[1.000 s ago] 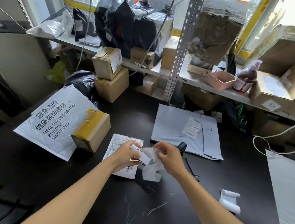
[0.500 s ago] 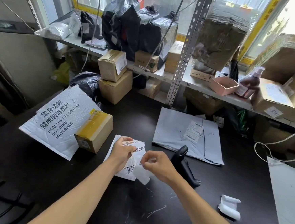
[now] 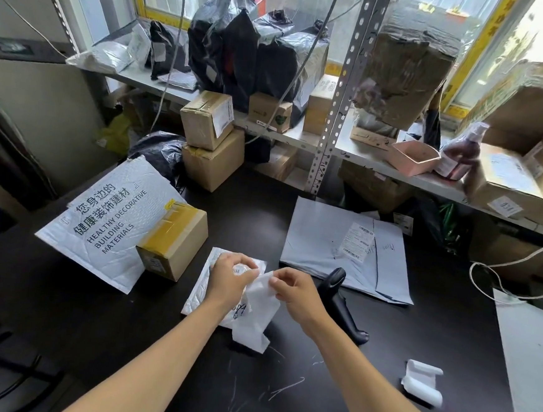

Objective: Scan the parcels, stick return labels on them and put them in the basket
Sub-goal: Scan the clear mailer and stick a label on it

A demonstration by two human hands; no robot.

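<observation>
Since a moment ago, both hands have moved onto the small white bubble mailer [image 3: 202,285]: my left hand [image 3: 230,280] now presses down on it with curled fingers, whether gripping anything I cannot tell, and my right hand [image 3: 292,292] pinches the corner of a limp white backing sheet [image 3: 255,315] lifted beside it. On the scratched black table [image 3: 382,344] lie three soft mailers: one large printed white one [image 3: 99,225], one flat grey one [image 3: 319,242], and mine. One taped brown carton [image 3: 173,240] sits on the printed one. One black scanner [image 3: 338,295] lies by my right wrist; one curled white label roll [image 3: 422,380] lies further right.
</observation>
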